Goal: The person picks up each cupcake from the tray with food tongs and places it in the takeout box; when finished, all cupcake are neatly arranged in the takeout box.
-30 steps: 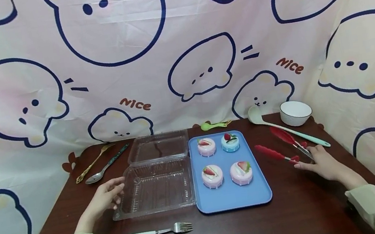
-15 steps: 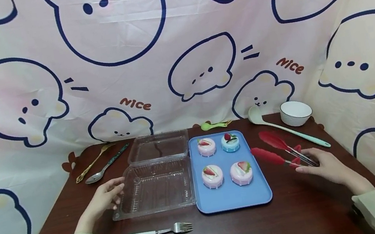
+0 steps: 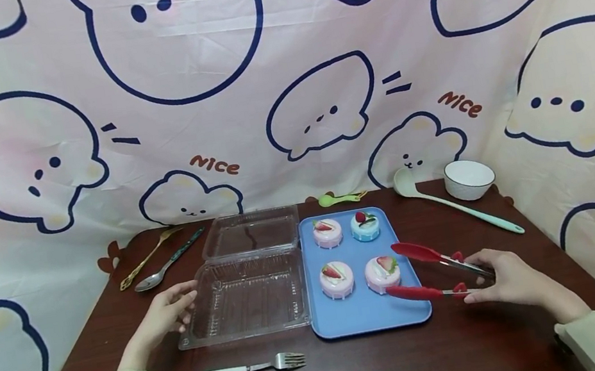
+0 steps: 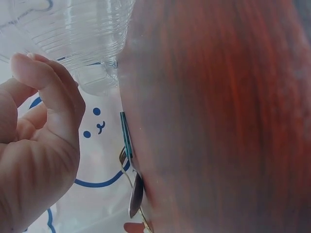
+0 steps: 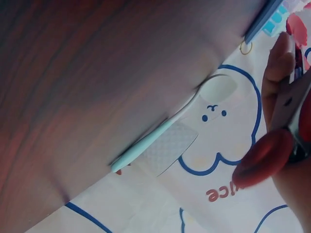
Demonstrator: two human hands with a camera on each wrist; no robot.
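Note:
My right hand grips a pair of red-tipped metal tongs by the handle end. Their spread red tips reach over the right side of the blue tray, on either side of a pink strawberry cake. In the right wrist view the tongs' red end shows close up. Two more pink cakes and a blue cake with a berry sit on the tray. My left hand, fingers loosely bent, is at the left edge of an opened clear plastic container.
A white-handled fork lies in front. At the back left are a gold fork and a spoon. A green spoon lies behind the tray. A ladle and a white bowl are at the back right.
My right hand has lifted the tongs from the table's right side and swung them left and nearer, over the tray, around the front right cake. My left hand stays put.

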